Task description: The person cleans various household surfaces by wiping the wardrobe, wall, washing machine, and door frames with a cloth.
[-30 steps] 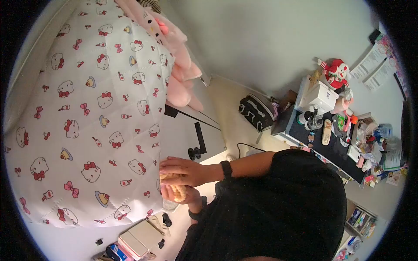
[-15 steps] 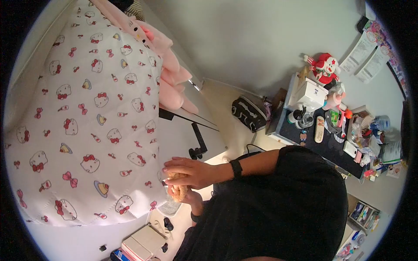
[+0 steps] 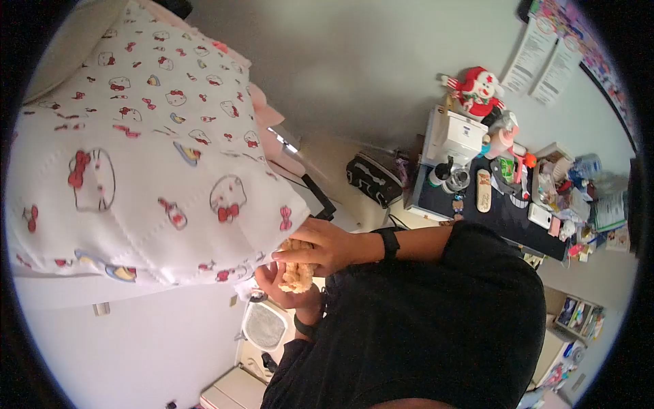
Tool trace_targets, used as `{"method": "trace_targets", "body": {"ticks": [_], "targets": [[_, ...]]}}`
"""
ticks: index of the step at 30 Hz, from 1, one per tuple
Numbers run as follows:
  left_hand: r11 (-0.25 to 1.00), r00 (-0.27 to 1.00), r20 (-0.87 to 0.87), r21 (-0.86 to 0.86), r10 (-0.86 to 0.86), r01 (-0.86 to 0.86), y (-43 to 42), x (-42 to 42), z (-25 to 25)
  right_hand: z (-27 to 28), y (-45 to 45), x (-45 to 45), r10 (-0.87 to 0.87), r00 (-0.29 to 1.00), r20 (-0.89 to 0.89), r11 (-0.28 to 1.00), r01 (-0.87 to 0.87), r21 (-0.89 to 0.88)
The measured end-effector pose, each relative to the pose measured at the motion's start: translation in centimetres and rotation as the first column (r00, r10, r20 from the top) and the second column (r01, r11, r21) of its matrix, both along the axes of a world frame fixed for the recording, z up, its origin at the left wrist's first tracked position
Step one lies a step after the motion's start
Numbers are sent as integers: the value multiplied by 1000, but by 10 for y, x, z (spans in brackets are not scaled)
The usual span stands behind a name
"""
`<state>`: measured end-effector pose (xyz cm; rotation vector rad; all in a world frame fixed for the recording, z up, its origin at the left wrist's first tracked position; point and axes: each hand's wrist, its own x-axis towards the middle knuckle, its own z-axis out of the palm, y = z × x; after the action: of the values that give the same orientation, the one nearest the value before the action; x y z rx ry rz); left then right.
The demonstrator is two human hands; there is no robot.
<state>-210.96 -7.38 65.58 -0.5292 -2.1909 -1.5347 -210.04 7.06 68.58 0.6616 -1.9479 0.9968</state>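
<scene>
A tan, fluffy, bunched-up thing point(image 3: 298, 273) is held between my two hands in front of my black shirt; its exact kind I cannot make out. From above, my right hand point(image 3: 330, 249) has its fingers closed over it. My left hand point(image 3: 272, 288) grips it from below, its fingers partly hidden. The edge of a white quilted cover point(image 3: 150, 198) with a cartoon-cat, bow and bottle print comes right up to my fingers; whether they touch it I cannot tell. Each wrist wears a black band.
Pink plush point(image 3: 283, 153) lies behind the cover. A black patterned bag point(image 3: 375, 178) stands on the floor beside a desk point(image 3: 514, 228) crowded with small items and a snowman doll point(image 3: 477, 92). Below are a pale-rimmed bin point(image 3: 266, 326) and a white box point(image 3: 231, 390).
The view has tilted and shifted. The printed cover appears closer and more creased along its near part. Both hands have moved slightly right in view, still holding the tan thing.
</scene>
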Motion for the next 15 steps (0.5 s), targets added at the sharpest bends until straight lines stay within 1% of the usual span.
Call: {"method": "trace_targets", "body": {"ticks": [3,5,8,11,13,15], "targets": [[999,998,-61,-37,-7,5,10,0,0,8,12,8,-75,996,-45,997,73,-34],[998,993,-99,-5,-69,69,19,-7,-8,7,23,11,-134,989,-66,990,131,-56],[985,982,-89,31,-168,171,41,-7,-3,6,39,17,-245,967,-74,968,240,-68],[956,931,-217,-39,-293,292,63,-10,6,-2,53,26,-355,933,-62,933,350,-80],[926,887,-284,-17,-365,376,74,-10,9,-2,58,34,-407,913,-28,911,404,-85],[901,853,-351,54,-386,430,86,-7,16,-2,63,41,-438,899,12,895,438,-91]]}}
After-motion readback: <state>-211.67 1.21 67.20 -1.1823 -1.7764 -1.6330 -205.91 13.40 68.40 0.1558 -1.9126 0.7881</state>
